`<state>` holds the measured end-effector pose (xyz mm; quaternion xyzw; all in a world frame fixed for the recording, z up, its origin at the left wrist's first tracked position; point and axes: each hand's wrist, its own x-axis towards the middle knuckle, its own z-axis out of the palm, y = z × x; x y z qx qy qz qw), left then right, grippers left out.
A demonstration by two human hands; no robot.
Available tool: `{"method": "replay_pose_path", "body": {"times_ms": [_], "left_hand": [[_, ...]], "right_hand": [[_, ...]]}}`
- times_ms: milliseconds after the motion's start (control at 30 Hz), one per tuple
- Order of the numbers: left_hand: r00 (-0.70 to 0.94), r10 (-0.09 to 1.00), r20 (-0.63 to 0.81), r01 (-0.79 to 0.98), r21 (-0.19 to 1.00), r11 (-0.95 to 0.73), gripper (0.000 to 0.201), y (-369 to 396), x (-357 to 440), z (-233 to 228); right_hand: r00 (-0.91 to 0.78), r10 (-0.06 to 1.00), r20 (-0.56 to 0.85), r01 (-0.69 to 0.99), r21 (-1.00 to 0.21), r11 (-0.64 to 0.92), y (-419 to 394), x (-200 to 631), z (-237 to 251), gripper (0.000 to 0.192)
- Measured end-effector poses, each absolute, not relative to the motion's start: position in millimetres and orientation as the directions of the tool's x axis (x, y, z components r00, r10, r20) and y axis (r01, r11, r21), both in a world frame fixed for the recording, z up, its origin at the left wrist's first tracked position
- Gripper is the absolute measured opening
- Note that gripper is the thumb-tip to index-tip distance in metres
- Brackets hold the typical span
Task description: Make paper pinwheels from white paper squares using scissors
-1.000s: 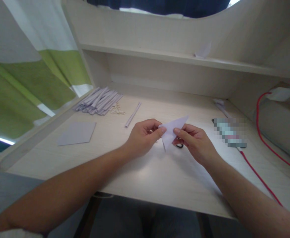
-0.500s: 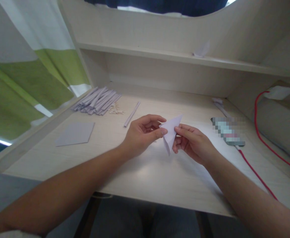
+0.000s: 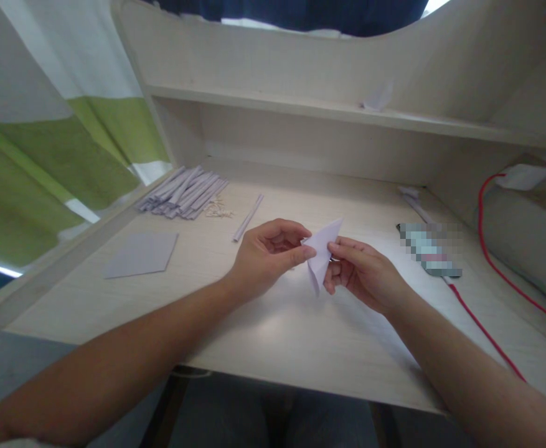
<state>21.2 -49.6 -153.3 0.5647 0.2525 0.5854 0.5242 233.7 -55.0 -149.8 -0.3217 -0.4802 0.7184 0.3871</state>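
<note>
A small folded piece of white paper [image 3: 320, 249] is held above the desk, roughly triangular with a crease and a point hanging down. My left hand [image 3: 270, 252] pinches its left side between thumb and fingers. On the right edge, my right hand [image 3: 359, 269] grips it with the thumb in front; the fingers behind are partly hidden. A single thin paper stick [image 3: 248, 218] lies on the desk just beyond my left hand. Farther left rests a flat stack of paper squares [image 3: 142, 254].
A pile of rolled paper sticks [image 3: 183, 193] lies at the back left, beside small pale bits [image 3: 219, 208]. To the right is a phone [image 3: 426, 250], its screen blurred, with a red cable [image 3: 485, 333]. A folded paper piece [image 3: 378, 98] stands on the shelf [image 3: 273, 101].
Both hands stay on the paper in almost the same pose. My left thumb sits slightly farther right on it, and the whole view has shifted a little.
</note>
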Motion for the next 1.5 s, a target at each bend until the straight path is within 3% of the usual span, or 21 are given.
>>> {"method": "replay_pose_path", "body": {"times_ms": [367,567,833,1233,1500], "left_hand": [[0.197,0.912,0.360,-0.327,0.901,-0.284,0.020,-48.7,20.8,-152.7],[0.230,0.926,0.298,-0.338,0.917,-0.211,0.029,-47.3,20.7,-152.3],[0.263,0.914,0.310,-0.126,0.950,-0.286,0.014,-50.9,17.9,-144.2],[0.281,0.896,0.344,0.020,0.931,-0.364,0.018,-50.1,16.8,-150.2],[0.234,0.888,0.395,0.088,0.901,-0.424,0.023,-53.5,17.2,-147.9]], "right_hand": [[-0.469,0.878,-0.097,-0.227,-0.947,-0.226,-57.2,232.1,-150.7,0.018],[-0.459,0.885,-0.077,-0.216,-0.957,-0.196,-56.1,232.6,-153.6,0.020],[-0.465,0.883,-0.071,-0.208,-0.960,-0.187,-55.0,233.2,-153.7,0.021],[-0.398,0.911,-0.110,-0.166,-0.968,-0.190,-56.3,230.7,-155.5,0.019],[-0.375,0.927,0.006,0.067,-0.997,0.034,-60.8,227.9,-148.3,0.026]]}}
